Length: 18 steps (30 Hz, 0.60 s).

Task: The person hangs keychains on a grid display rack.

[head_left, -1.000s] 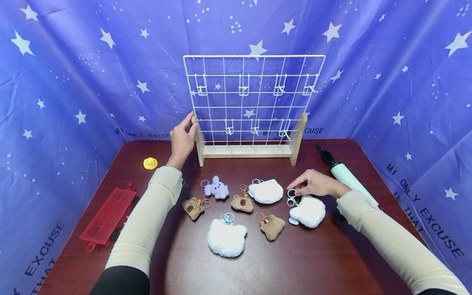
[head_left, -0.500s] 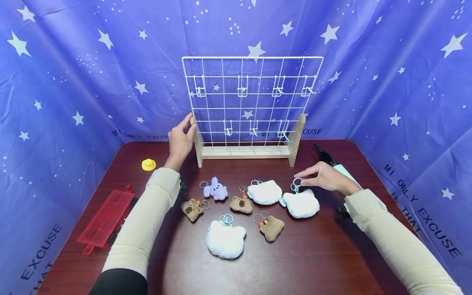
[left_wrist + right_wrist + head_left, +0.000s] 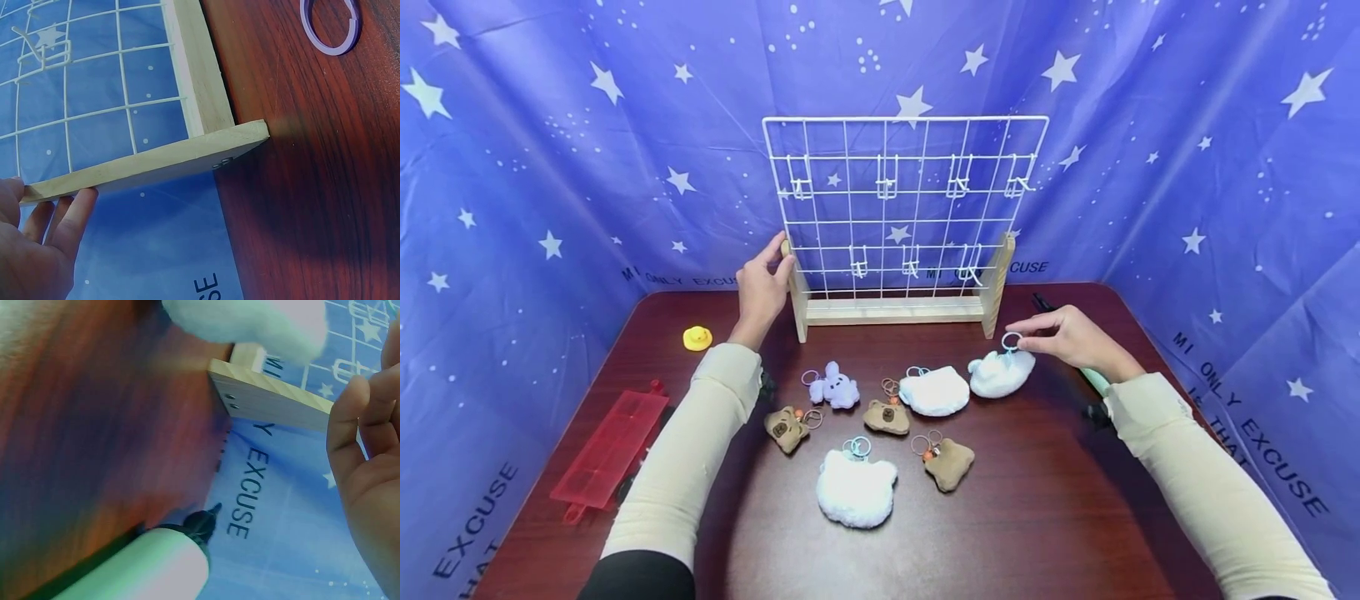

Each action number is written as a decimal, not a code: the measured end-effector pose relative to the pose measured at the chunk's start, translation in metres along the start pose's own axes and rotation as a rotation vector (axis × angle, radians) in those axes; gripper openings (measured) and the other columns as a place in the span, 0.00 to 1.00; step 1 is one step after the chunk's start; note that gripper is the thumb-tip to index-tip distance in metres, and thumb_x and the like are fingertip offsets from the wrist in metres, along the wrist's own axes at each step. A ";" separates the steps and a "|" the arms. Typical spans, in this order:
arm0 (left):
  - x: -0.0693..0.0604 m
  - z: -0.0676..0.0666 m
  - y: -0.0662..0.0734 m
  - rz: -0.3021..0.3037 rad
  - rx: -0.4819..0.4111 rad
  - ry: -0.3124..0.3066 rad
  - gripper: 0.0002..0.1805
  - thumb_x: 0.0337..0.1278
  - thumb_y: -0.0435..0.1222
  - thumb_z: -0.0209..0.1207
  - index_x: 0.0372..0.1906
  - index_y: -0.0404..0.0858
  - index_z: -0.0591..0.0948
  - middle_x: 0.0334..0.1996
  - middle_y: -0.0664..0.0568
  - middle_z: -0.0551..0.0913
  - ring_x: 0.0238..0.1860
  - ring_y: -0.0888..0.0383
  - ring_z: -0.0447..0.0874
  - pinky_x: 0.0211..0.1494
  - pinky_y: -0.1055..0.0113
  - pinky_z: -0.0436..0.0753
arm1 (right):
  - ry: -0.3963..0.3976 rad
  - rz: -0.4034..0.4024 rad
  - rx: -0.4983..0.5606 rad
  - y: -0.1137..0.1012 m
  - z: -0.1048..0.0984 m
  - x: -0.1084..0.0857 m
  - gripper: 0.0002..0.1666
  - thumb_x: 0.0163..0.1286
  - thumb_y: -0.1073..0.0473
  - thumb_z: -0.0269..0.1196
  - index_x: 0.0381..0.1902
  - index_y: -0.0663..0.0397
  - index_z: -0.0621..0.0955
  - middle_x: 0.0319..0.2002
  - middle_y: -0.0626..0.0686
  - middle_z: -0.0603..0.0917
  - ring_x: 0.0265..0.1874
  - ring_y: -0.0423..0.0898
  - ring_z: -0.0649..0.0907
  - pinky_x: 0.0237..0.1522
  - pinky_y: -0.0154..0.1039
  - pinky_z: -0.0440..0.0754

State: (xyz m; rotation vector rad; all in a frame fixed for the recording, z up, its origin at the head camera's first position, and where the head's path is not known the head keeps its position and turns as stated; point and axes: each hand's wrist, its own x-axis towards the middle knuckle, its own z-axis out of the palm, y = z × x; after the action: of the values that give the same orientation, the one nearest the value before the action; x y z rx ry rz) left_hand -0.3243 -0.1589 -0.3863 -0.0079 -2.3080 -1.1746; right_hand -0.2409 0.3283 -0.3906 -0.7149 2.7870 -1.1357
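The left hand [image 3: 762, 292] holds the top of the left wooden post [image 3: 798, 292] of a white wire grid rack [image 3: 904, 222]; in the left wrist view its fingers [image 3: 75, 222] and thumb lie on either side of the wood. Between thumb and fingertips the right hand [image 3: 1071, 340] pinches the ring [image 3: 1011, 341] of a white plush keychain [image 3: 1002, 374], which hangs tilted right of another white plush [image 3: 936, 392]. In the right wrist view the hand [image 3: 375, 456] is partly cut off and the white plush [image 3: 250, 325] shows at the top.
Hooks [image 3: 887, 187] sit on the grid in two rows. Nearer lie a purple plush [image 3: 835, 390], brown bear plushes [image 3: 787, 428] and a large white plush [image 3: 857, 490]. A yellow duck [image 3: 697, 338] and red tray-like object [image 3: 612, 450] are left, a pale green cylinder [image 3: 144, 569] right.
The right hand has lifted the white plush by its ring and moved it up and away from the person, toward the rack. The left hand keeps its hold on the post.
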 end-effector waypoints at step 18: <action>0.000 0.001 0.000 0.012 0.007 0.005 0.24 0.68 0.43 0.64 0.68 0.56 0.79 0.50 0.47 0.90 0.47 0.47 0.91 0.54 0.52 0.86 | 0.227 0.096 0.059 -0.029 -0.051 0.026 0.22 0.66 0.57 0.72 0.57 0.57 0.86 0.39 0.29 0.88 0.29 0.28 0.81 0.26 0.27 0.79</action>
State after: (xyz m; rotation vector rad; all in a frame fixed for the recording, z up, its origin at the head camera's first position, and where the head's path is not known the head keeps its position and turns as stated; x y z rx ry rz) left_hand -0.3245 -0.1581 -0.3866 -0.0165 -2.3046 -1.1585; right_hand -0.2638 0.3317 -0.3308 -0.4680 2.9166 -1.3529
